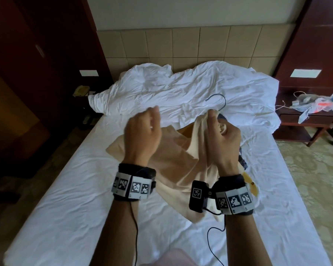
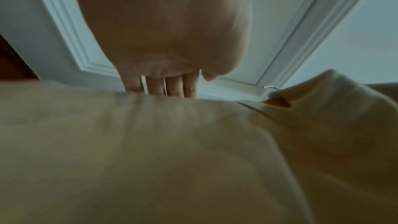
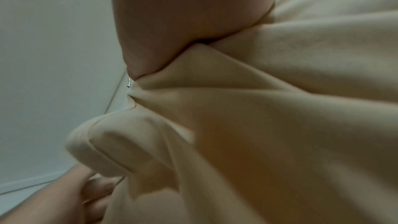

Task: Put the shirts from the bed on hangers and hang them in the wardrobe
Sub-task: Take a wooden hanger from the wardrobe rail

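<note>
A bunched fold of the cream shirt [image 1: 181,160] is being pinched between the thumb and curled fingers of the right hand [image 1: 222,137], and the cloth is being held up above the bed [image 1: 65,198]. The left hand [image 1: 142,131] is being held just left of it, fingers curled; whether cloth is being gripped there cannot be told. The shirt is plain, soft and creased, trailing down onto the white sheet. A metal hanger hook [image 1: 218,101] is showing beyond the right hand.

Bed [image 1: 69,189] under rumpled duvet [image 1: 181,89], shirts [image 1: 173,162]
</note>
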Demonstrator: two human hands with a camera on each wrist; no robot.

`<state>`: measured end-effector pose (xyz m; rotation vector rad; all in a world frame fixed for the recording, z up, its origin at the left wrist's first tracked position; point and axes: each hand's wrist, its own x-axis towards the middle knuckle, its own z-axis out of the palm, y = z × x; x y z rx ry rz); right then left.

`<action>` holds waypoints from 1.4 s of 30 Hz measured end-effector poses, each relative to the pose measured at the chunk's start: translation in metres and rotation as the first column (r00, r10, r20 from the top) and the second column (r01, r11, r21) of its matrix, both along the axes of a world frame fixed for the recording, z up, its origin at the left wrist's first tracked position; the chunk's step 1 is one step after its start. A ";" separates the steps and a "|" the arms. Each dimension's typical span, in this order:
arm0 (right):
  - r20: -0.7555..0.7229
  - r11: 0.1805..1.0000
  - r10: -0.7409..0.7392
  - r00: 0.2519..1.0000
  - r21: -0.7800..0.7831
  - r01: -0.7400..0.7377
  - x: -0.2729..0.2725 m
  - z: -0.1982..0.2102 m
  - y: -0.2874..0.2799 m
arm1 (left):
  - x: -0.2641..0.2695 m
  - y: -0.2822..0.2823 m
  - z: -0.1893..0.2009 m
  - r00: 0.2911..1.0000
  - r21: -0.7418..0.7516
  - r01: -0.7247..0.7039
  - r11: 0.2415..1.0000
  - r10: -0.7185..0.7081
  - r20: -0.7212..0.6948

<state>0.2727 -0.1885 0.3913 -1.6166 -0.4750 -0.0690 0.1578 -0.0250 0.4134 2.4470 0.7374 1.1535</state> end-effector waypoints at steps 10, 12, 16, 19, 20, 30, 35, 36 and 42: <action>0.027 1.000 -0.002 1.000 0.021 0.002 -0.003 0.003 0.000 | 0.020 -0.028 -0.003 0.946 -0.053 0.220 0.974 -0.199 0.255; 0.022 1.000 -0.012 1.000 0.006 0.012 -0.002 0.003 -0.001 | 0.019 -0.026 0.002 0.925 -0.119 0.240 0.963 -0.190 0.329; 0.020 1.000 -0.014 1.000 0.009 0.014 0.000 0.003 0.000 | 0.019 -0.008 -0.005 0.991 -0.044 0.093 0.995 -0.088 0.104; 0.023 1.000 0.008 1.000 0.005 -0.008 0.000 0.001 0.004 | 0.016 -0.008 -0.012 0.964 -0.016 0.118 0.993 -0.118 -0.238; 0.025 1.000 0.012 1.000 -0.007 -0.012 -0.001 0.001 0.006 | 0.016 -0.011 -0.012 0.948 -0.048 0.119 0.992 -0.128 -0.292; 0.112 0.984 0.176 0.978 -0.027 -0.174 0.004 -0.003 0.004 | 0.014 -0.017 -0.011 0.995 0.108 -0.049 0.993 0.058 -0.082; 0.216 0.968 0.114 0.970 -0.245 -0.059 0.018 -0.013 -0.008 | 0.007 0.002 -0.009 0.977 0.000 -0.197 0.980 0.196 0.086; 0.231 0.960 0.087 0.969 -0.280 -0.020 0.022 -0.014 -0.010 | 0.005 0.007 -0.009 0.970 -0.025 -0.214 0.977 0.215 0.116; 0.251 0.932 -0.032 0.967 -0.342 0.119 0.031 -0.020 -0.017 | -0.003 0.020 -0.007 0.933 -0.056 -0.275 0.960 0.280 0.224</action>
